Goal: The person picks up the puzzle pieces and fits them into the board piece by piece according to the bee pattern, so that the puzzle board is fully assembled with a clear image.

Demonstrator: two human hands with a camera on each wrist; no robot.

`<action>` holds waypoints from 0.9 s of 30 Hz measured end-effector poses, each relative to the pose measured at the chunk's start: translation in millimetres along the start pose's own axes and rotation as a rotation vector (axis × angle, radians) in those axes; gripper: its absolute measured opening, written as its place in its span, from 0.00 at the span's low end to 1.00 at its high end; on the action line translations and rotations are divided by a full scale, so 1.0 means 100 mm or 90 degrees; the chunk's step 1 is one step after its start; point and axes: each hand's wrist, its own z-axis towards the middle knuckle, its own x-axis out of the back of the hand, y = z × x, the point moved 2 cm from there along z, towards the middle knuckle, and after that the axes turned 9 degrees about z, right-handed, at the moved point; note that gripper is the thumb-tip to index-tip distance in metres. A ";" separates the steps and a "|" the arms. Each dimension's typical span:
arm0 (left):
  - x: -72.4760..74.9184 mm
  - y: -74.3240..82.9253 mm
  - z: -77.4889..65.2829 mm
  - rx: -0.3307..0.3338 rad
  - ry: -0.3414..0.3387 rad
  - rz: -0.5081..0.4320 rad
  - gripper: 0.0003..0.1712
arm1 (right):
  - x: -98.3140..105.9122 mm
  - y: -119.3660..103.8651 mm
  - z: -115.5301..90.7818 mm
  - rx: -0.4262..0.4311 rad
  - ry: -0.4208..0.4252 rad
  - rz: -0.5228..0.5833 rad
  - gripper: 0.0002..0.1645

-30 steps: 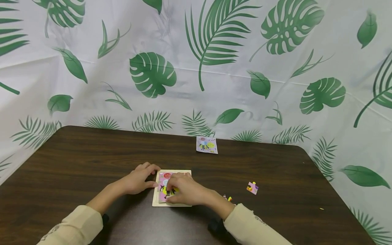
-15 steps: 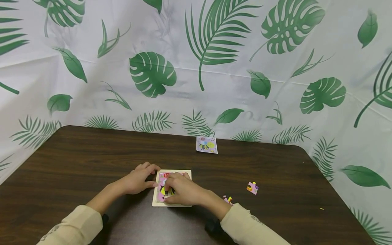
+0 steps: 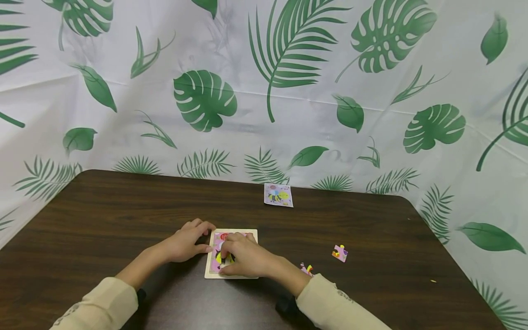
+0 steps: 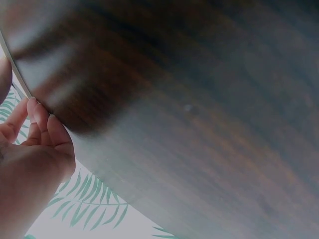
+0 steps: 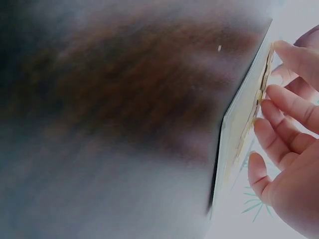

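In the head view a pale-framed jigsaw board [image 3: 253,231] lies on the dark table, its pink bee picture [image 3: 216,252] partly covered. My left hand [image 3: 187,243] rests at the board's left side, thumb against the edge and a fingertip at the far left corner; in the left wrist view its fingers [image 4: 59,134] are bent by that edge. My right hand [image 3: 249,256] lies over the picture, thumb near the front. In the right wrist view its spread fingertips [image 5: 269,92] touch the top of the pieces. Its palm hides the right half of the picture.
Two loose jigsaw pieces lie right of the board: a pink and yellow one [image 3: 340,253], and another [image 3: 307,269] partly behind the right forearm. A bee picture card [image 3: 278,195] lies by the far edge. A leaf-patterned cloth [image 3: 305,123] hangs behind the table [image 3: 123,206].
My right hand has shifted slightly left and toward me. The pieces under it have slid left against the board's inner rim. My left hand stays in place.
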 end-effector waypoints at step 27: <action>0.00 0.00 0.00 0.004 -0.007 -0.001 0.23 | 0.01 0.03 -0.01 -0.002 -0.013 0.015 0.17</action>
